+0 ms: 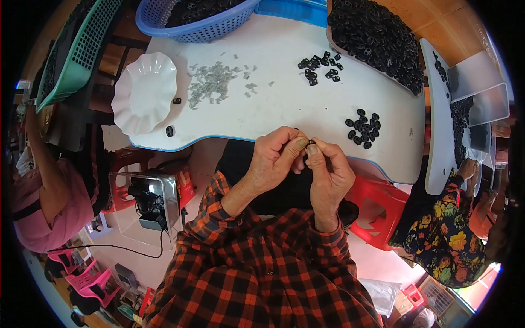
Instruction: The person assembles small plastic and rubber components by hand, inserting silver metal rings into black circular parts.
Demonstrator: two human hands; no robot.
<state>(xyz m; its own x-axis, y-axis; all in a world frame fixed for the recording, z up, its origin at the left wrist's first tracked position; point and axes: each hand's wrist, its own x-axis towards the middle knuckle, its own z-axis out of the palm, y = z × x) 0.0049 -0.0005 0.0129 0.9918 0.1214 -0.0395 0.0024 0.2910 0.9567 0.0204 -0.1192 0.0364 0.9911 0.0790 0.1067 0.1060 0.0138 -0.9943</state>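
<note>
My left hand (278, 156) and my right hand (329, 170) meet at the table's near edge, both closed in a pinch. Between their thumbs and fingertips is a small black plastic piece (311, 142), mostly covered by the fingers. To the right of my hands lies a group of black oval pieces (363, 129). Farther off are black rectangular pieces with two holes (313, 70). Small clear plastic pieces (213, 82) are spread over the left half of the white table (268, 112). A white scalloped plate (145, 93) stands at the left edge, with two black pieces beside it.
A blue basket (202, 34) of black pieces stands at the back left. A tray heaped with black pieces (377, 44) fills the back right. Red stools (377, 210) stand below the table. Other people work at the left and right (445, 235). A clear bin (145, 205) holds cables.
</note>
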